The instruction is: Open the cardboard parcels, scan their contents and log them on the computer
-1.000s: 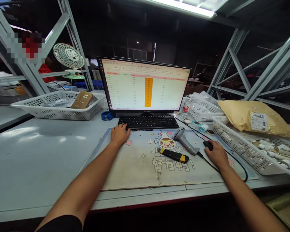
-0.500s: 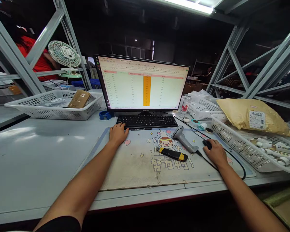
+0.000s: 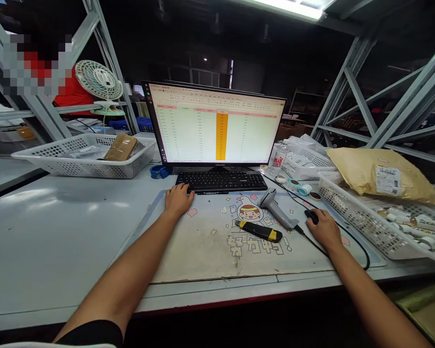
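My left hand (image 3: pixel 179 199) rests at the left end of the black keyboard (image 3: pixel 221 181), fingers stretched over its front corner and holding nothing. On the right of the desk mat (image 3: pixel 195 251), my right hand (image 3: pixel 324 229) is wrapped over a black computer mouse (image 3: pixel 311 216). Between the hands lie a grey barcode scanner (image 3: pixel 279 210) with a cable and a black and yellow utility knife (image 3: pixel 260 231). Behind the keyboard stands a monitor (image 3: pixel 188 130) showing a spreadsheet with one orange column.
A white basket (image 3: pixel 130 166) with a brown packet stands at left, beside blue tape (image 3: pixel 159 171). At right, another white basket (image 3: pixel 362 222) holds white tubes under a yellow padded mailer (image 3: pixel 384 174). A bottle (image 3: pixel 278 159) and tape rolls sit nearby. A fan (image 3: pixel 99 79) clips to the frame.
The view has shifted very slightly. Both hands stay where they were, on the keyboard and the mouse. At upper left, the person in red is now partly blurred by pixel blocks.
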Demonstrator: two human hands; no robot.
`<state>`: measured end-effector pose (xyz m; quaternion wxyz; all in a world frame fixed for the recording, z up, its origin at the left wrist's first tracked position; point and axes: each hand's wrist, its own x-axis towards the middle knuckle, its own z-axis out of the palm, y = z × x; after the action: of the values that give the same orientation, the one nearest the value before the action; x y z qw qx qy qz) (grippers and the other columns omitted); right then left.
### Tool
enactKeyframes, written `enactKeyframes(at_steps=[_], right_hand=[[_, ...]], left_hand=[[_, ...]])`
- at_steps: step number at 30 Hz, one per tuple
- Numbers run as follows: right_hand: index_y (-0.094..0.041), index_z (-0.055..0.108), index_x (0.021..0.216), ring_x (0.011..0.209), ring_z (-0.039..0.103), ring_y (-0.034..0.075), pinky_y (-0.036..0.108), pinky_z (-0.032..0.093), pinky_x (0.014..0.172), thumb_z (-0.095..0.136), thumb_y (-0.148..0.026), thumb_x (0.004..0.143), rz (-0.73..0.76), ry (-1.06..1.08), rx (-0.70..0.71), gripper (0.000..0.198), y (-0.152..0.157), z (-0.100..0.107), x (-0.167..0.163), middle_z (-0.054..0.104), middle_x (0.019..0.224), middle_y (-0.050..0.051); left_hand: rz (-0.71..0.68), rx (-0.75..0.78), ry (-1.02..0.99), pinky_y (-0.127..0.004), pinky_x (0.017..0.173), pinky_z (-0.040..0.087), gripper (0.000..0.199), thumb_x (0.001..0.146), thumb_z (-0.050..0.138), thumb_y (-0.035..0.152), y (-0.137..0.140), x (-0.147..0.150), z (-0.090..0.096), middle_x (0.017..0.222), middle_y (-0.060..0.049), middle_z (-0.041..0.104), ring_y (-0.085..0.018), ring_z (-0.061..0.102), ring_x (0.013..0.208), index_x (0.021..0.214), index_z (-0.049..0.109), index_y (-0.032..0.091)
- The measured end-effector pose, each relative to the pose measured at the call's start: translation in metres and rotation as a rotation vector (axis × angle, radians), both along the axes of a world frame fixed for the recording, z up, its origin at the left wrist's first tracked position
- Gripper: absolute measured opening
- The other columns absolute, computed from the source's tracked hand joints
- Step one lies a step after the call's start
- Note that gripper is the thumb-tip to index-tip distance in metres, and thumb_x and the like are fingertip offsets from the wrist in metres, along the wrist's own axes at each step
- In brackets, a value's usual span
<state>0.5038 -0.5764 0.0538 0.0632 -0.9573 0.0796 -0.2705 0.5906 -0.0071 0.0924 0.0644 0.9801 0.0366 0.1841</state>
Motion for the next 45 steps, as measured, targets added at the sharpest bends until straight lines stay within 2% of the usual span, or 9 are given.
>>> enactKeyframes(at_steps=[11,23,45], right_hand=[[-0.020,0.072,0.129,0.108,0.067,0.031,0.043,0.055,0.092,0.048,-0.047,0.098,0.048,-0.041,0.008,0.048,-0.012,-0.011,0.008,0.067,0.135,0.014],[-0.022,0.072,0.127,0.104,0.067,0.031,0.043,0.055,0.085,0.047,-0.046,0.096,-0.006,0.040,0.003,0.046,-0.009,-0.005,0.007,0.068,0.136,0.010],[-0.023,0.071,0.129,0.111,0.067,0.032,0.044,0.055,0.089,0.047,-0.046,0.093,-0.028,0.071,0.031,0.049,-0.010,-0.006,0.009,0.066,0.139,0.011]], left_hand=[[-0.003,-0.031,-0.005,-0.052,0.118,0.044,0.054,0.106,0.042,0.042,0.000,-0.001,-0.001,0.161,-0.015,0.056,-0.037,0.050,0.146,0.149,0.062,0.017],[-0.003,-0.030,-0.001,-0.051,0.117,0.045,0.051,0.107,0.043,0.041,-0.002,-0.006,0.002,0.161,-0.014,0.056,-0.035,0.050,0.147,0.148,0.062,0.017],[-0.014,-0.032,-0.008,-0.051,0.117,0.045,0.051,0.107,0.045,0.041,0.001,-0.003,-0.002,0.161,-0.015,0.056,-0.036,0.050,0.147,0.149,0.062,0.016]])
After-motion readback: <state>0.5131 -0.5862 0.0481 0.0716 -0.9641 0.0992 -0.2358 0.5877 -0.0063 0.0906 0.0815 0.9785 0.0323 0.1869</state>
